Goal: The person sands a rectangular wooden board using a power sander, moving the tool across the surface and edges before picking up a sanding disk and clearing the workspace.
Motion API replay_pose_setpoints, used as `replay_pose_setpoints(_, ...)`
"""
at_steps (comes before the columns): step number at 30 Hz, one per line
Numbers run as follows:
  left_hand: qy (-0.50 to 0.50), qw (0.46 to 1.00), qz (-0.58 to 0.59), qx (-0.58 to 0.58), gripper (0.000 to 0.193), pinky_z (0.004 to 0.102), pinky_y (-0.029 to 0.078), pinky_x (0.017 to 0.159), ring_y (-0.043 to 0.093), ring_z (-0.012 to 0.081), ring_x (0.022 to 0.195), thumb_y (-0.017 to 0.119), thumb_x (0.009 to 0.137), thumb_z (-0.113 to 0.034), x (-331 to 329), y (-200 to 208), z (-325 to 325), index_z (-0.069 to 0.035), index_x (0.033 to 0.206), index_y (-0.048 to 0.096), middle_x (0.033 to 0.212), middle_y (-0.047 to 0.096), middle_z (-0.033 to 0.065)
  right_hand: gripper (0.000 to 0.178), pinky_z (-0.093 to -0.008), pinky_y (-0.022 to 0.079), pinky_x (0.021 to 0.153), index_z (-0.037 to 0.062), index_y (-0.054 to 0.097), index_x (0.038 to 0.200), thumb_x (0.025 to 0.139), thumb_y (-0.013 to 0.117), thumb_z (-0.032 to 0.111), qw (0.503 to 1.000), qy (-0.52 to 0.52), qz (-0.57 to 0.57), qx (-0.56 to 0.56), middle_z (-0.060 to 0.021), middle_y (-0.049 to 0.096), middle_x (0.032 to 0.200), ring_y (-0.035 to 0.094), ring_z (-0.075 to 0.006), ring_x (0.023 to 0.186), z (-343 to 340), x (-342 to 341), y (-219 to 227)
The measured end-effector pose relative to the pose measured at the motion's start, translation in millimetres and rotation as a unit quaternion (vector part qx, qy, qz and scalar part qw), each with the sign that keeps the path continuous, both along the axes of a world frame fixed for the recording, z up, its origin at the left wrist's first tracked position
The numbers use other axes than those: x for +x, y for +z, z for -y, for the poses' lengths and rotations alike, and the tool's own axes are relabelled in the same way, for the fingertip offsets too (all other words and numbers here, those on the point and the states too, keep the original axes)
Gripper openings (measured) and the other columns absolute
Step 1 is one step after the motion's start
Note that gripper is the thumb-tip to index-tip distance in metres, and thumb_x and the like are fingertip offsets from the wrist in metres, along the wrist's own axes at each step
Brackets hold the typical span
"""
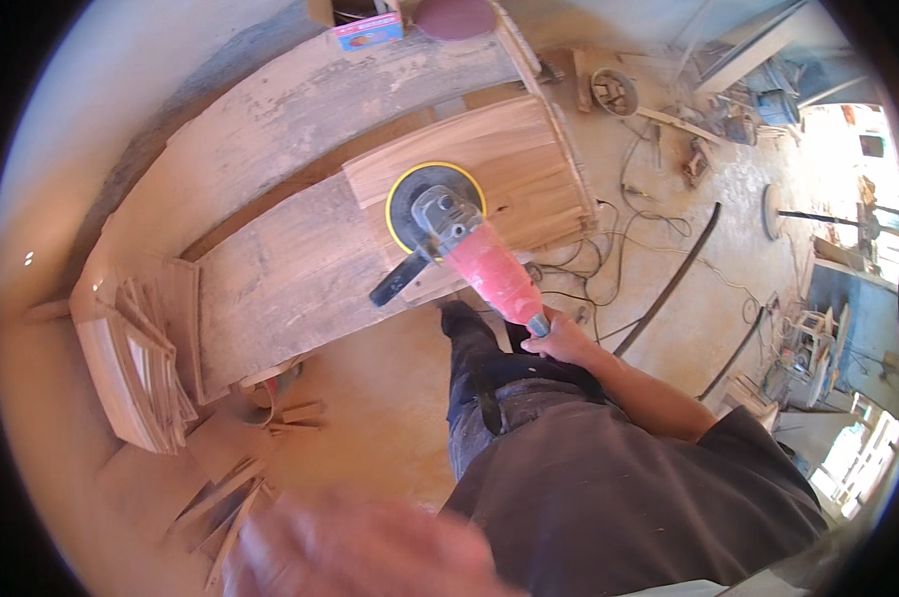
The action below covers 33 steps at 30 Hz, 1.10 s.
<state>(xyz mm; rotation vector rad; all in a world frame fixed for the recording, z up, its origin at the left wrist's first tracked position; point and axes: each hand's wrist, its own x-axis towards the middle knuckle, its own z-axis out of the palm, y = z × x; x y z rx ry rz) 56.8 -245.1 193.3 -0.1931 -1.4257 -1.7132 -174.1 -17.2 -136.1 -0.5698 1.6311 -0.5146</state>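
Note:
My right hand point(561, 336) is wrapped round the rear end of a red disc sander point(491, 271). Its round pad, edged in yellow, rests on a wooden panel point(529, 164) that lies on the workbench. A black side handle sticks out from the sander's head toward the bench's near edge, with no hand on it. Low in the picture, close to the camera and apart from the sander, my left hand point(360, 547) is smeared by motion, so its fingers cannot be made out.
The plank workbench point(270, 269) has a long gap along its middle. Thin wooden boards point(146, 368) stand stacked at its left end. A small box point(370, 32) and a dark red disc point(454, 17) lie at the back. Cables point(608, 264) and a dark strip point(676, 284) lie on the floor at right.

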Motion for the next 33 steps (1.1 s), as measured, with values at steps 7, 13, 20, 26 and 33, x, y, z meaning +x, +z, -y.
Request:
replay_pose_setpoints(7, 0.352, 0.661, 0.651, -0.129, 0.044, 0.0455, 0.039, 0.111, 0.052, 0.0361, 0.130, 0.070, 0.084, -0.012, 5, -257, 5, 0.006, 0.123, 0.062, 0.126, 0.064, 0.0233, 0.048, -0.0308, 0.049, 0.053, 0.0025, 0.060, 0.116, 0.078, 0.081, 0.023, 0.999, 0.017, 0.018, 0.025, -0.0034, 0.064, 0.082, 0.058, -0.0123, 0.057, 36, 8, 33)
replay_pose_setpoints(13, 0.151, 0.536, 0.821, -0.126, 0.025, 0.0479, 0.055, 0.087, 0.069, 0.0408, 0.101, 0.067, 0.082, -0.016, -47, -293, 34, 0.001, 0.100, 0.074, 0.103, 0.072, 0.0243, 0.034, -0.0335, 0.050, 0.053, 0.0000, 0.066, 0.101, 0.076, 0.079, 0.019, 0.994, -0.004, -0.074, 0.074, -0.0068, 0.067, 0.072, 0.061, -0.0151, 0.054, 33, 10, 16)
replay_pose_setpoints(20, 0.170, 0.536, 0.816, -0.133, 0.023, 0.0466, 0.057, 0.082, 0.073, 0.0363, 0.094, 0.063, 0.085, -0.021, -47, -300, 30, -0.005, 0.093, 0.076, 0.098, 0.074, 0.0203, 0.019, -0.0329, 0.046, 0.047, 0.0021, 0.065, 0.086, 0.073, 0.075, 0.012, 0.987, -0.007, -0.151, 0.059, -0.0050, 0.063, 0.064, 0.059, -0.0139, 0.050, 22, 11, 6)
replay_pose_setpoints(26, 0.149, 0.547, 0.814, -0.124, 0.024, 0.0457, 0.058, 0.082, 0.073, 0.0351, 0.096, 0.060, 0.089, -0.021, -59, -296, 24, -0.008, 0.096, 0.078, 0.100, 0.075, 0.0182, 0.016, -0.0329, 0.041, 0.039, 0.0046, 0.061, 0.069, 0.075, 0.073, 0.012, 0.989, -0.007, -0.128, 0.080, -0.0029, 0.058, 0.054, 0.054, -0.0134, 0.043, 29, 9, 34)
replay_pose_setpoints(33, 0.155, 0.551, 0.811, -0.119, 0.024, 0.0457, 0.058, 0.084, 0.073, 0.0362, 0.098, 0.059, 0.090, -0.022, -78, -300, 34, -0.009, 0.097, 0.078, 0.102, 0.075, 0.0181, 0.026, -0.0346, 0.049, 0.050, 0.0020, 0.065, 0.084, 0.070, 0.077, 0.021, 0.980, 0.019, -0.102, 0.168, -0.0056, 0.063, 0.060, 0.061, -0.0159, 0.052, 34, -17, 31)
